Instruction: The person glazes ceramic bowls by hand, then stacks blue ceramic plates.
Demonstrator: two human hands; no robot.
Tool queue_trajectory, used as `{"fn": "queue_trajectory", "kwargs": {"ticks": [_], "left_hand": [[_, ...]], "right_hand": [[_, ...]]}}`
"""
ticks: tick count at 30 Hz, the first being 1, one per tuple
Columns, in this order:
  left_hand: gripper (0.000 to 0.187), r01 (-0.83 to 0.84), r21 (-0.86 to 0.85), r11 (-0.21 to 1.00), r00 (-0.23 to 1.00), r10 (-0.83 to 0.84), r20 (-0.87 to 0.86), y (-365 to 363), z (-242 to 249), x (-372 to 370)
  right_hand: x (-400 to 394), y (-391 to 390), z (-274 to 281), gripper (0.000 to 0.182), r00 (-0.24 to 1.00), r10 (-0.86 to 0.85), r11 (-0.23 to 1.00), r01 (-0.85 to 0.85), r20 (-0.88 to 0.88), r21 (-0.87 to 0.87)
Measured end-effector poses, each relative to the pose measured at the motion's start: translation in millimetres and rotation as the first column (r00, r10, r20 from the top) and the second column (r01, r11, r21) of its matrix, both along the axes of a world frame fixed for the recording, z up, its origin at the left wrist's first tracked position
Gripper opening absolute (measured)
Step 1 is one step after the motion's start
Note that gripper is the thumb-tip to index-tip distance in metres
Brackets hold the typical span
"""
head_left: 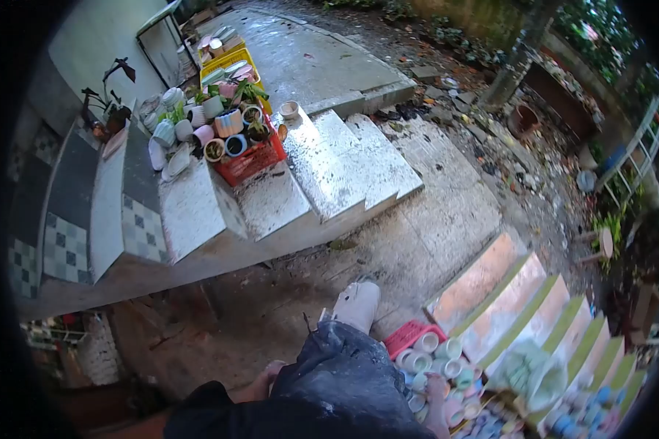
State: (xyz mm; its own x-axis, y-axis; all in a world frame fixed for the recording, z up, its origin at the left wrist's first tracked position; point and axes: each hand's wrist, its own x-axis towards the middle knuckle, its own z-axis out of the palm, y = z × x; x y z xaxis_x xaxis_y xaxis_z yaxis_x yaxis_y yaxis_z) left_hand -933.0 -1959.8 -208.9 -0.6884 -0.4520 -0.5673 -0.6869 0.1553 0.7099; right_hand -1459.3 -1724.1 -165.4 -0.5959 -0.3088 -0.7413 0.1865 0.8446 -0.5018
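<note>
My left hand (269, 374) is low beside my dark shorts (344, 366), partly hidden by the cloth; its fingers do not show clearly. Down on the right, my right hand (436, 406) reaches among many small pastel pots (417, 361), its fingers too blurred to make out, so I cannot tell whether it grips one. A pink basket (399, 338) stands beside these pots. My dusty leg (357, 304) points forward between the two stairs.
White steps (271, 201) rise to the left, carrying a red crate (252, 162), yellow crates (231, 62), plants and pots. At lower right are green-edged steps (516, 293) with a pale plastic bag (531, 373). A ladder (637, 150) leans at far right.
</note>
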Motion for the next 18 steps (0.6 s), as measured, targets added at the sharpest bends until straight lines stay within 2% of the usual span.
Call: {"fn": "queue_trajectory", "kwargs": {"ticks": [1,2,4,5,7,8,9,10,11,12,13,14,16,18], "left_hand": [[0.024,-0.122,0.165,0.979,0.991,0.111,0.074,-13.3,-8.0,-33.0],[0.024,-0.284,0.313,0.907,0.954,0.233,0.189,-30.3,-18.3,-66.1],[0.024,-0.456,0.424,0.782,0.883,0.339,0.325,-80.3,-37.0,-133.4],[0.024,-0.459,0.443,0.770,0.883,0.343,0.320,-108.9,-48.1,-165.5],[0.024,-0.383,0.414,0.826,0.922,0.315,0.225,-182.1,-68.7,-222.9],[0.024,-0.279,0.314,0.908,0.960,0.251,0.126,-222.0,-87.2,-246.7],[0.024,-0.108,0.088,0.990,0.994,0.108,0.005,-262.5,-106.5,-267.1],[0.026,-0.571,0.336,0.749,0.819,0.496,0.287,-329.0,-22.2,-314.3],[0.030,-0.734,0.141,0.664,0.671,0.678,0.301,-377.6,-3.3,-342.0],[0.029,-0.786,-0.020,0.618,0.611,0.781,0.126,-429.6,33.8,-367.4],[0.024,-0.848,0.119,0.516,0.518,0.855,-0.014,-478.9,70.1,-386.9],[0.021,-0.865,0.194,0.462,0.472,0.882,0.005,-522.4,87.7,-399.3],[0.021,-0.863,0.253,0.437,0.422,0.900,-0.111,-596.1,114.1,-413.2],[0.017,-0.886,0.117,0.448,0.436,0.893,-0.110,-657.2,145.7,-423.4]], "right_hand": [[-42.5,-17.0,-19.8,0.019,1.000,-0.007,1.000,0.007,-0.030,-0.011],[-82.6,-38.8,-36.6,0.019,0.996,-0.042,0.997,0.037,-0.074,-0.066],[-156.9,-94.6,-66.5,0.020,0.980,-0.123,0.977,0.093,-0.154,-0.191],[-182.3,-137.0,-43.3,0.016,0.982,-0.179,0.984,0.179,-0.052,-0.006],[-221.5,-211.3,-32.3,0.015,0.984,-0.179,0.979,0.178,-0.002,0.101],[-252.8,-243.7,-24.0,0.014,0.986,-0.165,0.973,0.161,0.010,0.165],[-274.3,-274.7,-19.7,0.020,0.993,-0.122,0.974,0.118,0.006,0.193],[-296.7,-299.6,-9.7,0.020,0.999,0.034,0.968,-0.031,-0.009,0.249],[-311.1,-329.9,4.9,0.019,0.984,0.179,0.939,-0.169,-0.008,0.298],[-324.5,-362.3,22.2,0.019,0.947,0.320,0.890,-0.299,-0.006,0.344],[-336.9,-397.1,29.9,0.019,0.919,0.393,0.863,-0.371,0.006,0.343],[-351.0,-432.4,34.4,0.019,0.900,0.436,0.846,-0.417,0.018,0.333],[-376.5,-512.0,28.9,0.019,0.881,0.471,0.834,-0.462,0.048,0.301],[-400.4,-598.8,16.9,0.020,0.866,0.496,0.827,-0.494,0.065,0.268]]}}
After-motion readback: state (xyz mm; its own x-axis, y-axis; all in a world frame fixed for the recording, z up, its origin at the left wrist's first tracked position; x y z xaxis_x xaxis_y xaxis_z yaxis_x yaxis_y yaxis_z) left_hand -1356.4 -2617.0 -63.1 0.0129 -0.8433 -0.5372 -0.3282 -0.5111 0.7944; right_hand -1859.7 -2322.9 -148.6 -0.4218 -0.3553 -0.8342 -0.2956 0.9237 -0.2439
